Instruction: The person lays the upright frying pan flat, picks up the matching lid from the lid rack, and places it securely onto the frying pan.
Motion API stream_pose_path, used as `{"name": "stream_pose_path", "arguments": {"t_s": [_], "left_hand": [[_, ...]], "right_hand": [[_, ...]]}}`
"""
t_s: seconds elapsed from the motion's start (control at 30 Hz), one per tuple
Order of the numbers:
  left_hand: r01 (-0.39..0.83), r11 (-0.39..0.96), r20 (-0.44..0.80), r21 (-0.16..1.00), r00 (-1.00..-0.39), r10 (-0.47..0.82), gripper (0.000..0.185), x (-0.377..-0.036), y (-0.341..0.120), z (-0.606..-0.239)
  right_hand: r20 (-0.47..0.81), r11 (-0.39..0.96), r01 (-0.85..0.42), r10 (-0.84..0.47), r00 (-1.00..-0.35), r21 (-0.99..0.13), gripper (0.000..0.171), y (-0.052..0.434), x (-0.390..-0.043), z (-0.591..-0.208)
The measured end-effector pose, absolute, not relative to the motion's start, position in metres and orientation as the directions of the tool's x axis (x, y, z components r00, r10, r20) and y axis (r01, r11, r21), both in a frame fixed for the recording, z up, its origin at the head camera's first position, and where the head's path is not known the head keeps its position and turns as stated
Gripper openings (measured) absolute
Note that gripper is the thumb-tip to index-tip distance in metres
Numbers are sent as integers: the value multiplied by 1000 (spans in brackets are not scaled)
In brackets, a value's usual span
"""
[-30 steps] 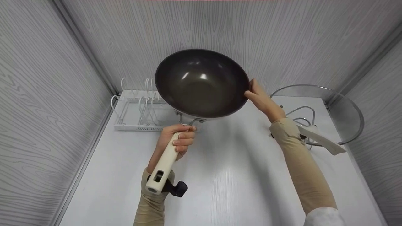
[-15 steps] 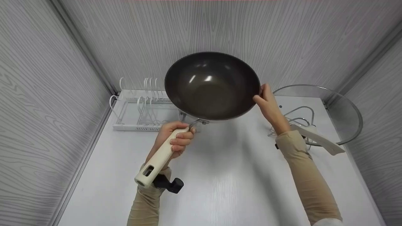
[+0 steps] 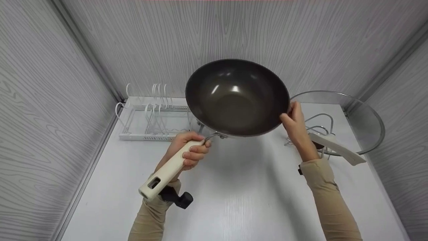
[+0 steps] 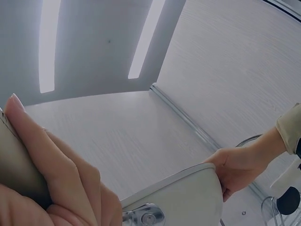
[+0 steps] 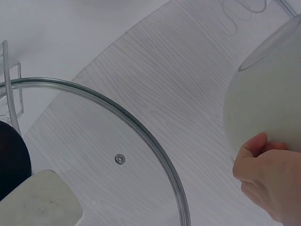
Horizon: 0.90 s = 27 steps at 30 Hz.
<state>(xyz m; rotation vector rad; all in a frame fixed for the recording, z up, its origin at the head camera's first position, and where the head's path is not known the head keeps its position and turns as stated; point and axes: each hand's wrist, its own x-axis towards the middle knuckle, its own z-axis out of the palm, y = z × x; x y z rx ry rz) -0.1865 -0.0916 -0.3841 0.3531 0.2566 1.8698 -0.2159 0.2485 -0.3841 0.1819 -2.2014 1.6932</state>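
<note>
Left hand [image 3: 192,155] was wrapped round the cream handle [image 3: 167,170] of one deep pan [image 3: 237,100]; right hand [image 3: 296,125] gripped its rim on the right. Pan was up off the white table [image 3: 234,207], tilted, dark interior facing the head camera with bright reflections in it. One white rack [image 3: 133,137] at left, at least four rear loops. One metal-rimmed glass lid [image 3: 367,117] at right, one wire stand [image 3: 332,124] by it. Two strip lights [image 4: 146,42] overhead.

Arms [image 3: 334,204] extend forward, left hand [image 3: 194,155] curled, right hand [image 3: 296,125] pinching.
</note>
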Motion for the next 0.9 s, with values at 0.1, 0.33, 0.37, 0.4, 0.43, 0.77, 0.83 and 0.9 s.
{"name": "stream_pose_path", "arguments": {"t_s": [0.1,0.33,0.37,0.4,0.43,0.77,0.83,0.9], "left_hand": [[-883,-297,94,363,-283,955,19,-184,-90,-386],[-863,-275,80,424,-266,961,26,-177,-89,-393],[-862,-272,77,429,-264,961,27,-175,-89,-395],[-860,-269,73,433,-264,962,29,-173,-89,-397],[-861,-264,71,435,-260,963,29,-172,-89,-399],[-851,-220,13,477,-243,970,29,-157,-91,-410],[-849,-213,-2,483,-244,970,29,-155,-92,-413],[-853,-206,-12,479,-240,971,30,-153,-94,-417]], "right_hand": [[338,248,-300,127,-933,-921,16,257,-214,-399],[352,229,-314,151,-924,-921,17,270,-200,-431],[357,229,-319,152,-922,-920,17,270,-196,-433],[357,230,-318,155,-921,-920,16,271,-192,-436],[356,229,-316,159,-921,-921,15,270,-187,-436],[328,196,-282,275,-904,-939,17,265,-151,-460],[324,189,-277,293,-900,-942,17,263,-144,-464],[312,178,-268,309,-898,-947,18,261,-137,-469]]}}
